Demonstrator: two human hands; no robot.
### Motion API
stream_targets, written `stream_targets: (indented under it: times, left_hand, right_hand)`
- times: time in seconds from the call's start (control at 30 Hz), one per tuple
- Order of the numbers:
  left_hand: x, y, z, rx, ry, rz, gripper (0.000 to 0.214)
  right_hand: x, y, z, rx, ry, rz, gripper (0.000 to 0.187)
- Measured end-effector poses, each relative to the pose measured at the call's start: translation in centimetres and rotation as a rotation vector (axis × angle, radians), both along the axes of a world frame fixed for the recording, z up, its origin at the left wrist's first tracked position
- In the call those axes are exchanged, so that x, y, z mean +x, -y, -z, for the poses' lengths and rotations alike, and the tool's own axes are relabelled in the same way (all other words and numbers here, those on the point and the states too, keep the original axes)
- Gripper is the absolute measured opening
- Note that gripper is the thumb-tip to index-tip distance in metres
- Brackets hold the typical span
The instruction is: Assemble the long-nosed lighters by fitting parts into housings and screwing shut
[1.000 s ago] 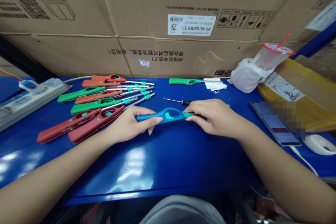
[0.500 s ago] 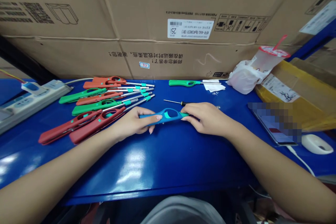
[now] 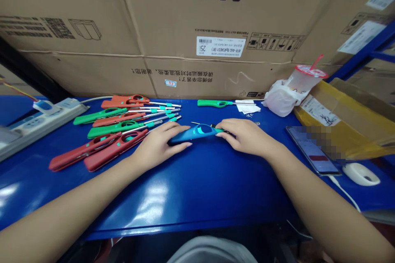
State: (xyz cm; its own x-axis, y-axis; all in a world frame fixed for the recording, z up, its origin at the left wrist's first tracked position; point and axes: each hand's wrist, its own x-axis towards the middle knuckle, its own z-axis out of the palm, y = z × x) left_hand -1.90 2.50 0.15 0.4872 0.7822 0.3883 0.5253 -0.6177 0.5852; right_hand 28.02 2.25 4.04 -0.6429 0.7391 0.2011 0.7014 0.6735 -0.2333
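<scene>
Two bare forearms [image 3: 89,201] are angled inward over the near edge of the blue surface [image 3: 210,189]. Left hand [image 3: 160,144] seen back uppermost, thumb stretched along the near side, fingers along the far side. Rear end of a blue lighter [image 3: 193,133] is framed between them; thumb and fingers parted, firmness of this grip cannot be told. By the right hand [image 3: 247,135], wrist bent slightly, fingers curled leftward, the lighter's green front end is pinched: grip narrow. Blue lighter thus held crosswise between both hands.

To the right, a phone [image 3: 311,152] and a white case [image 3: 361,174] are noted. To the left, red, green and orange lighters [image 3: 115,150] are laid in a staggered row, metal tubes pointed rightward. A screwdriver [image 3: 212,125] is partly hidden beyond the blue lighter. Farther back, a green lighter [image 3: 214,103] is laid with its tube across white paper [image 3: 247,109]. Cardboard [image 3: 173,20] is stood behind.
</scene>
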Motion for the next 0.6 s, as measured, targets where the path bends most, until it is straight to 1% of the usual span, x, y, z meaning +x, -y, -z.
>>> stream_targets:
  times: [0.03, 0.07, 0.1, 0.17, 0.23, 0.3, 0.4, 0.5, 0.6]
  left_hand:
    - [0.0, -0.2, 0.1, 0.09, -0.05, 0.012, 0.043]
    - [0.0, -0.4, 0.2, 0.142, -0.085, 0.016, 0.043]
    - [0.1, -0.6, 0.1, 0.155, -0.097, 0.014, 0.043]
    - [0.7, -1.2, -0.4, 0.132, -0.092, 0.01, 0.043]
    - [1.5, -2.3, -1.4, 0.087, -0.069, 0.015, 0.04]
    - [2.5, -4.0, -2.4, 0.026, -0.026, 0.001, 0.034]
    - [4.4, -7.3, -3.4, -0.124, 0.061, -0.093, 0.035]
    - [6.5, -10.4, -3.2, -0.337, 0.103, -0.148, 0.033]
    - [8.4, -12.3, -2.4, -0.5, 0.126, -0.171, 0.038]
  right_hand:
    - [0.2, -0.2, 0.1, 0.009, -0.012, -0.001, 0.023]
    - [0.4, -0.5, 0.2, 0.018, -0.024, -0.002, 0.023]
    - [0.7, -0.8, 0.3, 0.029, -0.036, -0.004, 0.023]
    - [1.2, -1.5, 0.5, 0.061, -0.07, 0.0, 0.024]
    - [2.0, -2.4, 0.7, 0.106, -0.116, 0.022, 0.024]
    - [3.0, -3.4, 1.0, 0.161, -0.16, 0.084, 0.023]
    - [4.6, -4.9, 1.5, 0.24, -0.199, 0.235, 0.023]
    - [6.3, -6.1, 2.4, 0.314, -0.217, 0.421, 0.026]
    - [7.9, -7.0, 3.7, 0.346, -0.229, 0.562, 0.024]
